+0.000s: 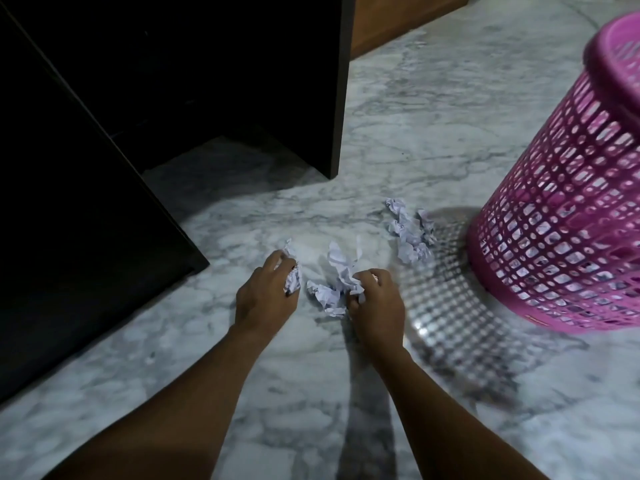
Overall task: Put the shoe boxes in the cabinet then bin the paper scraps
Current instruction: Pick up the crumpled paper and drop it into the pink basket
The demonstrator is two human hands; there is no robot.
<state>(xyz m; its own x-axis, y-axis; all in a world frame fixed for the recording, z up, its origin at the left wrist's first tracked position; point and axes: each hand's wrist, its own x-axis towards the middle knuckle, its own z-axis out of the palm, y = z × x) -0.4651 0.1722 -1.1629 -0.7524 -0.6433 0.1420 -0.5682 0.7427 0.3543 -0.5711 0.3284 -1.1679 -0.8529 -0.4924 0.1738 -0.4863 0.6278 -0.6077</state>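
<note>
Crumpled white paper scraps lie on the marble floor. My left hand (266, 294) grips one crumpled scrap (292, 280) in its curled fingers. My right hand (377, 299) pinches the edge of a larger crumpled scrap (337, 271), and a smaller scrap (327, 297) lies between my hands. Another cluster of scraps (410, 233) lies farther right, close to the pink perforated plastic bin (568, 216), which stands at the right. The dark cabinet (173, 81) stands open at the upper left; its inside is too dark to show any shoe boxes.
The cabinet's dark door panel (69, 220) juts out over the floor at the left. A brown wooden surface (398, 19) stands behind the cabinet. The bin casts a lattice shadow (450, 306) on the marble floor (311, 393) beside my right hand.
</note>
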